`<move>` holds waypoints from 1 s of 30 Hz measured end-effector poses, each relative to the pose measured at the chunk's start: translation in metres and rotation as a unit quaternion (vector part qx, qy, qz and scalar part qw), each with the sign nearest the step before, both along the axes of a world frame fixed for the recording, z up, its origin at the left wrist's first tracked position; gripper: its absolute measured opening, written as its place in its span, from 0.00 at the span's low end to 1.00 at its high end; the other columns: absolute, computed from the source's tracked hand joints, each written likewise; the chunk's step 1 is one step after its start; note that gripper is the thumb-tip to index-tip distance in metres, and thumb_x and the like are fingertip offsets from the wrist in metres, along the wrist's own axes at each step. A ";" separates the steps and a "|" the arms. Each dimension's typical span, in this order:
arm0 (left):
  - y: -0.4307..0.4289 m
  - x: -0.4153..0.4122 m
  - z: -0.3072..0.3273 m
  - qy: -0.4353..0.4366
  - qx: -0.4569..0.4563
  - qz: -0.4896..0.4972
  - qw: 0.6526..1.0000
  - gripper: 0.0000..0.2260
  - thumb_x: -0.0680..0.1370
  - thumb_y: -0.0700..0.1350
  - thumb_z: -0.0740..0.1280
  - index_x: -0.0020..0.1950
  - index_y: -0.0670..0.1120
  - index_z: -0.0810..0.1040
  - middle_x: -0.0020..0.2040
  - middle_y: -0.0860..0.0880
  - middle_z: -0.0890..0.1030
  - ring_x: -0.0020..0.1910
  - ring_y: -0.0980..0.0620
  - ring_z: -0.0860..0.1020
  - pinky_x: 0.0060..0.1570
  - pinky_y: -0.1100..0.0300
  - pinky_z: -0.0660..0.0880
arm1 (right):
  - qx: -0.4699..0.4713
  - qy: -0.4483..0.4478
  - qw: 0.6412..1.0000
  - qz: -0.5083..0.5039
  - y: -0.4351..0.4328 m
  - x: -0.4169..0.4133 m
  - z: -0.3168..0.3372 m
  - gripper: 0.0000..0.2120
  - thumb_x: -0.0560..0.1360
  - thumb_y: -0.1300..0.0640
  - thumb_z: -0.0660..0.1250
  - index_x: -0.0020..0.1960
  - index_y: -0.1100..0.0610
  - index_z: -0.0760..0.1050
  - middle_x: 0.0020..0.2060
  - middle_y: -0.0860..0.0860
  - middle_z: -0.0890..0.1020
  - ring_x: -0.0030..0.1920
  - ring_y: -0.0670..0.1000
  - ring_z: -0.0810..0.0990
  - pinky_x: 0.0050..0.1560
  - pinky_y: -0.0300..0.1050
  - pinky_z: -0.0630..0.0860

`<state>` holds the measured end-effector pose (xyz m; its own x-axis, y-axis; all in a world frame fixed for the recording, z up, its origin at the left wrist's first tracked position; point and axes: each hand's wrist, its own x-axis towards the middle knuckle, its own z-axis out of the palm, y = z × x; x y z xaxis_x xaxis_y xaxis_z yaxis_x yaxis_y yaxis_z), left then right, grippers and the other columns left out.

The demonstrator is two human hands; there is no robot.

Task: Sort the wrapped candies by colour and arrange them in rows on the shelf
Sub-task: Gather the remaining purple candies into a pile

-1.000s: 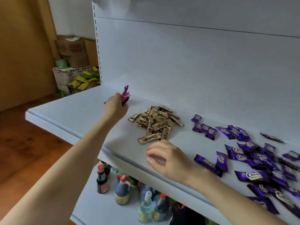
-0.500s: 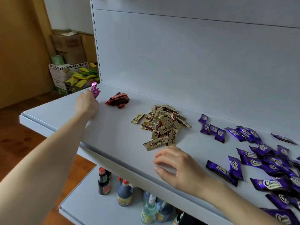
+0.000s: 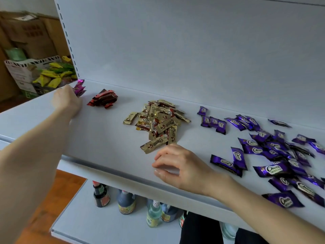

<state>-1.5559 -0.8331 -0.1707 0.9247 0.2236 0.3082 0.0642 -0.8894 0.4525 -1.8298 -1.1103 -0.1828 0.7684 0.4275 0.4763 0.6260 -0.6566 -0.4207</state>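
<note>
The left hand [image 3: 67, 101] reaches to the far left end of the shelf [image 3: 105, 138]. Its back faces the camera, and a small bunch of pink candies [image 3: 80, 88] sticks out just past its knuckles. The fingers are curled round the bunch and mostly hidden behind the hand. The wrappers stand up at the hand's far side, close to the shelf's left edge. Whether they touch the shelf cannot be told.

Just to the right of that hand, and apart from it, a small heap of red candies [image 3: 103, 99] lies on the shelf. Further right, near the middle, is a larger loose pile of gold candies [image 3: 158, 124], with one wrapper lying a little off its left side.

The right hand [image 3: 179, 166] rests near the shelf's front edge, palm down, with its fingers loosely bent and nothing in them. Its knuckles are just below the nearest gold wrapper. To its right the purple candies [image 3: 272, 152] lie scattered over the right part of the shelf. A few lie roughly in line towards the back and the rest are unordered. The closest lie near the right wrist.

Under the shelf, bottles [image 3: 123, 199] stand on a lower shelf [image 3: 84, 226]. On the floor beyond the left end sit cardboard boxes [image 3: 26, 32] and an open box of yellow and green packets [image 3: 52, 74].
</note>
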 end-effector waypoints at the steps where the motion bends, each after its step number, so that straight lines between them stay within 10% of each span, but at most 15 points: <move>1: 0.000 0.000 0.000 -0.002 -0.002 -0.002 1.000 0.10 0.75 0.39 0.64 0.52 0.33 0.73 0.53 0.29 0.75 0.53 0.31 0.73 0.50 0.44 0.71 | -0.002 -0.002 1.000 0.001 0.000 0.000 -0.001 0.11 0.73 0.53 0.65 0.46 0.60 0.81 0.44 0.52 0.79 0.48 0.47 0.75 0.48 0.40 0.74; 30: 0.006 -0.002 -0.005 -0.005 -0.008 -0.052 0.999 0.18 0.78 0.47 0.63 0.68 0.45 0.73 0.62 0.34 0.71 0.62 0.34 0.68 0.60 0.45 0.68 | -0.018 -0.037 0.999 0.025 0.053 0.011 0.002 0.12 0.72 0.53 0.64 0.46 0.60 0.81 0.41 0.53 0.81 0.45 0.51 0.78 0.43 0.48 0.76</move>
